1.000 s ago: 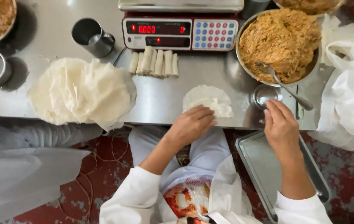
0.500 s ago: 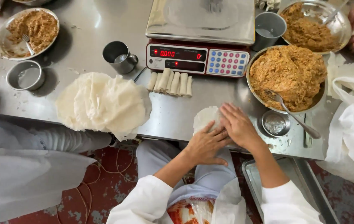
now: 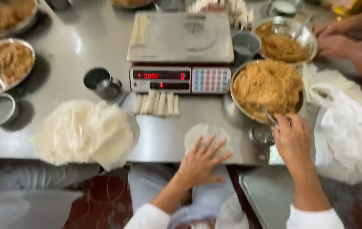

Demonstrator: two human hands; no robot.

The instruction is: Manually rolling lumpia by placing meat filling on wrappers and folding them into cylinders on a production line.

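left hand lies flat, fingers spread wide, pressing the thin round wrapper at the near edge of the steel table. half a second ago both hands sat together on that wrapper; now the right hand has come off it and gone over to the big bowl of shredded golden filling, fingers curled at the near rim where the spoon handle sticks out. blurred, so can't tell if it really grips the spoon or only touches it.

so the wrapper looks laid out and held, and filling looks like the step in hand. nothing on the wrapper yet.

small metal cup sits between wrapper and bowl, just beside the right hand. five finished rolls are lined up in front of the scale, well apart from the hands. stack of spare wrappers off to the left, a metal mug behind it. white plastic bag at the far right. another person's hands work at a second bowl behind. view shifted too, more of the table showing now.
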